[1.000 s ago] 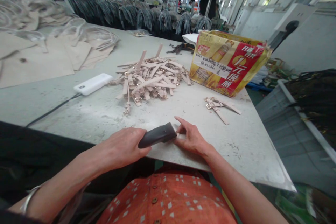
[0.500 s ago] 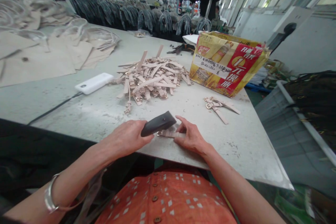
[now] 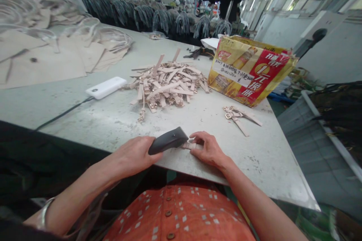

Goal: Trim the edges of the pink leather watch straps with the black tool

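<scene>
My left hand [image 3: 138, 153] is wrapped round a dark grey hand-held tool [image 3: 169, 140], shaped somewhat like a hair clipper; its exact kind I cannot make out. The tool's front end sits over a short beige strap [image 3: 192, 145] at the table's near edge and hides the strap's left part. Thumb and fingers of my right hand [image 3: 208, 148] pinch that strap from the right. Beyond my hands lies a heap of beige buckle straps [image 3: 169, 84] with gold-coloured buckles. To the right rest a few separate buckle straps [image 3: 240, 117].
A yellow and red cardboard box [image 3: 249, 71] stands at the table's right side. On the left are a white power bank [image 3: 106, 87] with a black cable [image 3: 63, 113] and flat beige pieces [image 3: 53, 62]. A grey bin [image 3: 313, 139] stands off the right edge.
The tool has tipped flatter, and its front end has come down over the strap's buckle, which showed before. My right fingers have bent closer onto the strap. The view has shifted slightly.
</scene>
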Available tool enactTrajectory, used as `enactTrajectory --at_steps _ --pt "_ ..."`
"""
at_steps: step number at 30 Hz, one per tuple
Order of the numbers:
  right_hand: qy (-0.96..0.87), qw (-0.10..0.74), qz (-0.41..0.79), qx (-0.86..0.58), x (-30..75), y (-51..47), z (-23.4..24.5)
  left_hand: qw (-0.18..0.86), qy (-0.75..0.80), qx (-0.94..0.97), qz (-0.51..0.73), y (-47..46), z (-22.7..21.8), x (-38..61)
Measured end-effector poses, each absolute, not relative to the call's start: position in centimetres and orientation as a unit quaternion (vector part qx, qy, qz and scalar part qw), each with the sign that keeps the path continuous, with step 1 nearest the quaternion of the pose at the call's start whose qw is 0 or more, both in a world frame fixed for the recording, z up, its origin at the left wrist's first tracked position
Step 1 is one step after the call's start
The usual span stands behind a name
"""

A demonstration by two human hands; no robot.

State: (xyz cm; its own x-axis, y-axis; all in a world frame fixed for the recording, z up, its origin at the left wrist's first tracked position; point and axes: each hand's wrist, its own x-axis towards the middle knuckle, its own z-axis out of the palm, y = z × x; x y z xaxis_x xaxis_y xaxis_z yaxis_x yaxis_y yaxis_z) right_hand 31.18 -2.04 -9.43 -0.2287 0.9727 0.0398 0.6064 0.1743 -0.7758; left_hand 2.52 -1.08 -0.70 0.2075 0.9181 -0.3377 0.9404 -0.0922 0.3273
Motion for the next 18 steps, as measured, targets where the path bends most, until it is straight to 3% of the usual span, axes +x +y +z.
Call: enactTrajectory --at_steps 18 --pt "-0.705 0.278 0.316 -0.571 30.9 -2.1 -9.3 0.250 0.622 0.742 -0.024 -1.8 -2.1 1.0"
